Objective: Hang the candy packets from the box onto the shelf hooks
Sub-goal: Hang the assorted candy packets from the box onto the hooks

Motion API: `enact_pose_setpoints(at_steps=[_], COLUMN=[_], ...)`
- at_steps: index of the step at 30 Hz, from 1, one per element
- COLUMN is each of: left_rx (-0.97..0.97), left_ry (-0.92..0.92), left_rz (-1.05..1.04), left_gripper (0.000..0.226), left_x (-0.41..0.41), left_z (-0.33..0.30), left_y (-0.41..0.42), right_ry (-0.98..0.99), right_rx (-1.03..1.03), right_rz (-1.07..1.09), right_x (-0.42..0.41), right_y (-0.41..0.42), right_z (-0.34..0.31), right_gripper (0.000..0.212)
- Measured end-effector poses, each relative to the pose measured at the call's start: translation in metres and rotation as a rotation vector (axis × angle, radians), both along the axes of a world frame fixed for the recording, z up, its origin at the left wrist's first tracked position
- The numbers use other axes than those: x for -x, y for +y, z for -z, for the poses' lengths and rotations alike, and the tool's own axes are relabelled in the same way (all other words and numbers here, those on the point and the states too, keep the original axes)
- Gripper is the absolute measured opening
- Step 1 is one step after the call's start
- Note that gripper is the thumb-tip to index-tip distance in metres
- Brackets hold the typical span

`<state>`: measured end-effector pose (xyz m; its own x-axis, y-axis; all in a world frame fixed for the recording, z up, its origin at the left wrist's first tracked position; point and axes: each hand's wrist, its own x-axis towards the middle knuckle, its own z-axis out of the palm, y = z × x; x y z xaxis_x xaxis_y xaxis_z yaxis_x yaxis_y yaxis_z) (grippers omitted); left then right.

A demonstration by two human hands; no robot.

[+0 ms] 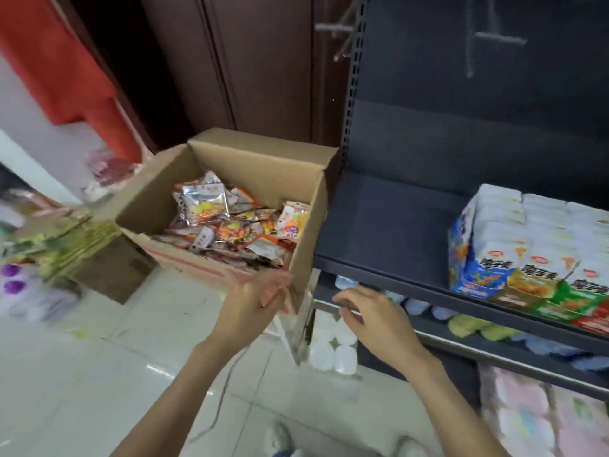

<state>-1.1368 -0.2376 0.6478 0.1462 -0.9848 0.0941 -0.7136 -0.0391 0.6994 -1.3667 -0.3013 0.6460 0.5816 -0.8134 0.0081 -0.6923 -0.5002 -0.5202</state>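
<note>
In the head view, colourful foil candy packets lie heaped in the open brown cardboard box. The left hand touches its near corner, fingers loosely curled, holding nothing; the right hand hovers slack and empty. The box could tip if pulled. Stacked noodle packs crowd the dark metal shelf; bare hooks hang high.

A dark metal shelf carried stacked drink cartons at its right end. On the pale tiled floor near the shelf's left edge stood white rolls.
</note>
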Motion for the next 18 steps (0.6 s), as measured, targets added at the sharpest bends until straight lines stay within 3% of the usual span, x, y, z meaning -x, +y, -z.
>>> enact_pose_setpoints(at_steps=[7,11,18], left_rx=[0.030,-0.124,-0.125], left_ry=[0.054,-0.008,-0.112], left_rz=[-0.086,-0.023,-0.068], left_gripper=[0.025,0.027,0.030], left_x=[-0.141,-0.191,-0.231], left_z=[-0.009,-0.002,0.016], left_y=[-0.040,-0.085,-0.136], right_ry=[-0.086,0.081,0.317], right_rx=[-0.026,-0.077,-0.184], right_rz=[0.014,-0.086,-0.056], right_x=[-0.120,-0.173,-0.239], right_y=[-0.044,-0.090,-0.153], right_z=[-0.030,-0.020,0.023], right_gripper=[0.016,0.024,0.044])
